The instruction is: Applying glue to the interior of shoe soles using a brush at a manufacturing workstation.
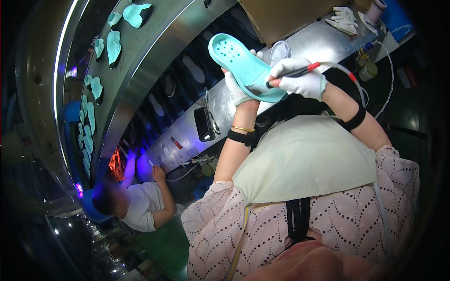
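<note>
The turquoise footwear piece (248, 69) is held up slightly above the centre of the frame, over the near edge of the metal bench (316, 44). It lies aslant: one rounded end, pierced with a cluster of small holes, points to the upper left, and the other end points to the lower right.

The left hand (237, 89), in a white glove, grips the piece from its lower left side, with part of the hand hidden beneath it. The right hand (300, 79), also in a white glove, is closed around a pen-shaped tool (300, 71) in black and red. The tool's tip is at the lower right part of the piece; whether it makes contact cannot be determined. A cable (349, 72) runs from the tool's rear toward the right.

A clear container (280, 49) stands on the bench just beside the piece. A cardboard box (281, 18) occupies the upper centre, and spare white gloves (344, 19) lie at the upper right. A dark rectangular device (203, 124) rests on the bench left of centre. At the upper left, a conveyor (157, 23) carries several turquoise parts (114, 48). A co-worker in a white shirt (143, 206) is at the lower left.
</note>
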Available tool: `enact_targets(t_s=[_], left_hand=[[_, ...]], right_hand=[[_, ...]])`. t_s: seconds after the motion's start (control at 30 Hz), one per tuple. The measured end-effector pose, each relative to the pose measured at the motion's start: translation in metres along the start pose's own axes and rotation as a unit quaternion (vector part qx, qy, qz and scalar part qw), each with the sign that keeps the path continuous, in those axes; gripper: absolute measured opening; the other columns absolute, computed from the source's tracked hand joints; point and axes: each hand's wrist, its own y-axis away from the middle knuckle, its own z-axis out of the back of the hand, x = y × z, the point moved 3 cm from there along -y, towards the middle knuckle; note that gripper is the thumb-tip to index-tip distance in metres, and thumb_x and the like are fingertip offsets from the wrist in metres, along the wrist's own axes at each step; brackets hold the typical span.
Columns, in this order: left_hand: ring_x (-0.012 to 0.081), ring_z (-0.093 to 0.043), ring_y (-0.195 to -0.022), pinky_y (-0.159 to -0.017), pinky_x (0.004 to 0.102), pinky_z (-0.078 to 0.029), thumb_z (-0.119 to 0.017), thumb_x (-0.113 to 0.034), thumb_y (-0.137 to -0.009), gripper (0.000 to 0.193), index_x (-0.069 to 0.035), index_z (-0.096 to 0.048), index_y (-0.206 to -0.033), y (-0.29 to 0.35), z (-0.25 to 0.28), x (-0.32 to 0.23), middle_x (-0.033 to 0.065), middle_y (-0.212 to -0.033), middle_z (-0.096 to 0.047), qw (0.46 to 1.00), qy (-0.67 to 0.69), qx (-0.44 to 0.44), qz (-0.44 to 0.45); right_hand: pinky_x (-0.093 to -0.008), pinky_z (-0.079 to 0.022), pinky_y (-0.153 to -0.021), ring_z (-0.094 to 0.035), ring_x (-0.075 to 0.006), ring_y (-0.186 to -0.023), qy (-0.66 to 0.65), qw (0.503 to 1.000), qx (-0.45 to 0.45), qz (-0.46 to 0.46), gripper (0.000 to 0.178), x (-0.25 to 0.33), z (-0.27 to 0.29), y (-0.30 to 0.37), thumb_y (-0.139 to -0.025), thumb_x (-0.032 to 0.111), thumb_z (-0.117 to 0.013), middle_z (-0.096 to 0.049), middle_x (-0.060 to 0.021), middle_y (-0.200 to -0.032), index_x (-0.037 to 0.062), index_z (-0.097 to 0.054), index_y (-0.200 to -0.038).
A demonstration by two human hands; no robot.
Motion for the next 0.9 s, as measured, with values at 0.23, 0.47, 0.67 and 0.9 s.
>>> enact_targets(t_s=[0.23,0.47,0.67,0.9], left_hand=[[0.0345,-0.055,-0.096,-0.090,0.0487,-0.041,-0.035,-0.063,-0.082,0.067,-0.008,-0.047,-0.119,0.001,0.000,-0.009,0.0140,-0.107,-0.057,0.999,0.004,0.016,0.027],[0.0370,-0.038,-0.120,-0.099,0.0484,-0.032,-0.034,-0.063,-0.082,0.075,-0.009,-0.034,-0.133,0.026,-0.028,0.005,0.0169,-0.133,-0.037,0.993,0.062,0.077,0.059],[0.0327,-0.041,-0.119,-0.097,0.0458,-0.036,-0.033,-0.067,-0.081,0.077,-0.011,-0.032,-0.134,0.016,-0.034,0.009,0.0156,-0.132,-0.039,0.993,0.012,0.117,0.030],[0.0350,-0.042,-0.118,-0.094,0.0479,-0.039,-0.031,-0.067,-0.081,0.079,-0.008,-0.032,-0.134,0.008,-0.030,-0.004,0.0178,-0.130,-0.041,0.992,0.007,0.112,0.061]], right_hand=[[-0.0261,-0.045,-0.078,-0.057,-0.0103,-0.085,0.000,1.000,0.012,0.014,0.013,-0.001,-0.011,0.009,-0.076,-0.001,-0.063,-0.063,-0.0037,-0.090,0.0022,-0.061,-0.089],[-0.0227,-0.046,-0.074,-0.057,-0.0080,-0.080,-0.084,0.990,-0.112,0.011,0.015,-0.002,0.017,0.000,-0.078,0.004,-0.065,-0.062,-0.0030,-0.083,-0.0003,-0.059,-0.091],[-0.0225,-0.045,-0.072,-0.056,-0.0080,-0.078,-0.081,0.995,-0.058,-0.013,0.007,0.000,-0.007,0.011,-0.076,0.002,-0.066,-0.062,-0.0035,-0.083,0.0014,-0.062,-0.082],[-0.0234,-0.047,-0.071,-0.058,-0.0090,-0.076,0.030,0.997,-0.004,0.072,0.012,0.006,-0.004,0.006,-0.073,0.004,-0.069,-0.063,-0.0044,-0.082,-0.0001,-0.063,-0.083]])
